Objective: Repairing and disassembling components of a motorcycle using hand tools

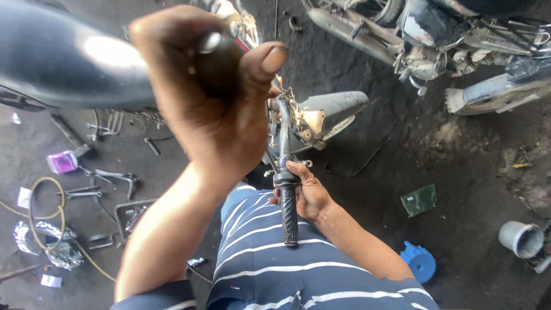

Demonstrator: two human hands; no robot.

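Head view: the left hand [212, 97] is wrapped around a dark handlebar end, near and high; the right hand [307, 192] cups the black ribbed grip [288, 212], whose long axis runs near-to-far.

Counting what is lying around the dark, oily workshop floor

Two bare hands are showing: the left hand [212, 109] near the camera and the right hand [307, 192] lower down. Two black ribbed rubber handlebar grips are showing, one [218, 63] in the left fist and one [288, 215] by the right. Two crumpled silver foil pieces [43, 244] are lying at the near left, one pink packet [62, 162] farther left, one green flat square [419, 200], one blue ridged plastic part [420, 261] and one grey metal can [521, 238] at the right.
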